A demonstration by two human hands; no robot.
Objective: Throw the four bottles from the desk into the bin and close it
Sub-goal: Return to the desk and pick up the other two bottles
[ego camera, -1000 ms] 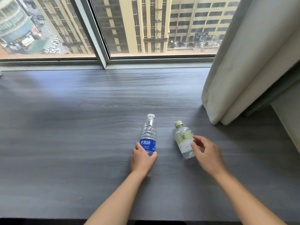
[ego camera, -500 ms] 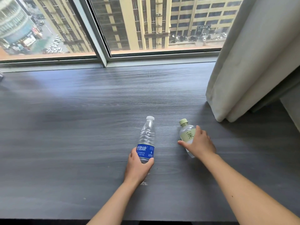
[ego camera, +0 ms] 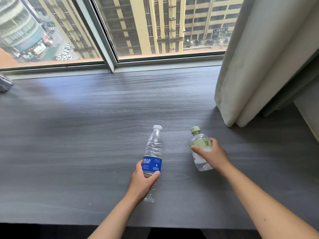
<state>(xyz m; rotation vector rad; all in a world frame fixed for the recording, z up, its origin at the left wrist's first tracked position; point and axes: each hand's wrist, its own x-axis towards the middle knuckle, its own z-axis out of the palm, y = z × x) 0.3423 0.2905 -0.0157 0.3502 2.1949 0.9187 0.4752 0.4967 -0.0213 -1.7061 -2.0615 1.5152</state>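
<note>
Two bottles are on the dark grey desk (ego camera: pixel 86 135). A tall clear water bottle (ego camera: pixel 154 145) with a white cap and a blue label is held near its lower half by my left hand (ego camera: pixel 144 181). To its right is a short clear bottle (ego camera: pixel 198 140) with a pale green cap and green label; my right hand (ego camera: pixel 211 155) is wrapped around its middle. Both bottles point away from me and look tilted up off the desk. No bin is in view.
A cream curtain (ego camera: pixel 250 66) hangs down onto the desk at the right, close behind the short bottle. A large window (ego camera: pixel 120 31) runs along the far edge. A small greyish object (ego camera: pixel 4 83) shows at the far left edge.
My right hand went from open beside the short bottle to closed around it. My left hand has tightened on the water bottle, and both bottles have tilted up a little.
</note>
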